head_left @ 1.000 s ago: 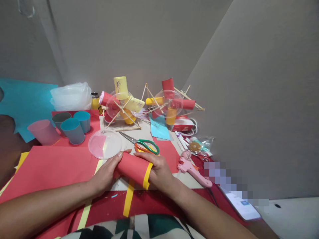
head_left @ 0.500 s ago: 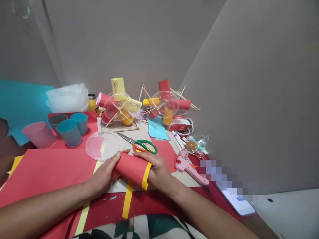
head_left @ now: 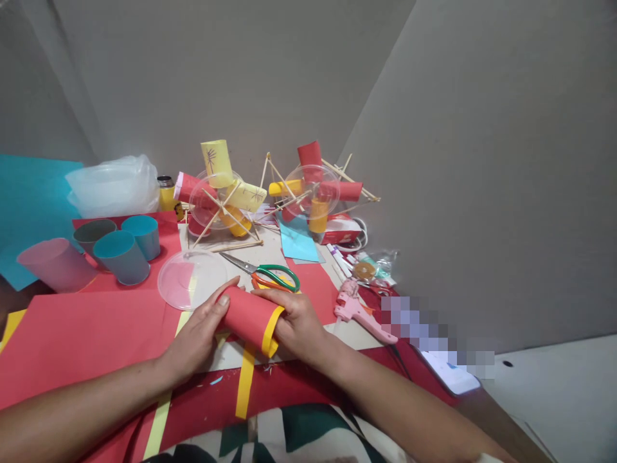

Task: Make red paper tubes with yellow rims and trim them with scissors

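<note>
Between my hands is a rolled red paper tube (head_left: 248,316) with a yellow band round its right end. My left hand (head_left: 202,328) is closed on the tube's left end, thumb pressed on top. At the right end, my right hand (head_left: 299,325) grips it, with some fingers hidden inside or behind the paper. A yellow paper strip (head_left: 245,386) hangs below the tube. Just beyond my hands lie scissors (head_left: 263,270) with green and orange handles. A clear plastic lid (head_left: 186,281) rests to their left, and a pink glue gun (head_left: 359,312) lies to the right.
Two wheel-like models of sticks, clear discs and paper tubes, a left one (head_left: 224,209) and a right one (head_left: 313,193), stand at the back. Several plastic cups (head_left: 123,260) stand left, near red paper sheets (head_left: 87,341). A phone (head_left: 448,373) lies at the right edge.
The view has shifted slightly, so most things sit a little further left. My left thumb now lies over the tube's left end; both hands keep their hold.
</note>
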Demonstrator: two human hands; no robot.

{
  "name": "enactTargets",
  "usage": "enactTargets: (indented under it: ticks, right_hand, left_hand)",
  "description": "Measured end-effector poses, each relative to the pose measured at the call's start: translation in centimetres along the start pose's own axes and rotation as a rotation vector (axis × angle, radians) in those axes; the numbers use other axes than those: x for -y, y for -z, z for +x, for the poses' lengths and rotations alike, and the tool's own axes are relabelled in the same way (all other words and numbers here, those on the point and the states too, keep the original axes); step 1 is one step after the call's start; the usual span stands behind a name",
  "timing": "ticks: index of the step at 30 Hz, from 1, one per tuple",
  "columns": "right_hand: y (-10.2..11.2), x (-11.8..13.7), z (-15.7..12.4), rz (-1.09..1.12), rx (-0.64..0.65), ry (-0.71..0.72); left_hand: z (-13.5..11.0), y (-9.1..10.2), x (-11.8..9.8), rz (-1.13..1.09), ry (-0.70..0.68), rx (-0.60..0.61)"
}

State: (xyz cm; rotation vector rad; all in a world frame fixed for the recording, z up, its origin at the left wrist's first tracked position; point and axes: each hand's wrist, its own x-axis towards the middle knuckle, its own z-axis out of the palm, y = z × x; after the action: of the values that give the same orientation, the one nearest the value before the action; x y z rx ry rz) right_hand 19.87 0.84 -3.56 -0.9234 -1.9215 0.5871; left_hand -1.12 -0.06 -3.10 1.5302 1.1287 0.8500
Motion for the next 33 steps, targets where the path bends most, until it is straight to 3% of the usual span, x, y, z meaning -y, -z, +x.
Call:
enactTargets:
  ticks: [6, 11, 14, 17, 23, 27, 33]
  right_hand:
    - [-0.3, -0.6, -0.1, -0.036, -0.016, 0.064]
    - [0.0, -0.1, 0.2, -0.055, -0.051, 0.069]
    - [0.8, 0.9, 0.1, -0.020, -0.036, 0.034]
    - [1.7, 1.7, -0.2, 0.090, -0.052, 0.013]
    - [2.1, 2.2, -0.3, 0.136, -0.290, -0.116]
    - [2.2, 2.8, -0.4, 0.072, -0.182, -0.154]
    - [2.8, 3.5, -0.6, -0.107, 0.085, -0.065]
  left_hand:
    - [0.3, 0.1, 0.1, -0.022, 0.015, -0.035]
    - [0.6, -0.1, 0.2, -0.269, 0.066, -0.070]
    - [0.9, -0.4, -0.7, -0.512, 0.202, -0.102]
    - [1.5, -0.3, -1.7, -0.783, 0.441, -0.178]
    - [2.2, 0.3, -1.7, -0.963, 0.579, -0.056]
    - [1.7, -0.4, -1.2, -0.902, 0.611, -0.020]
    - [0.9, -1.6, 0.0, -0.805, 0.440, 0.048]
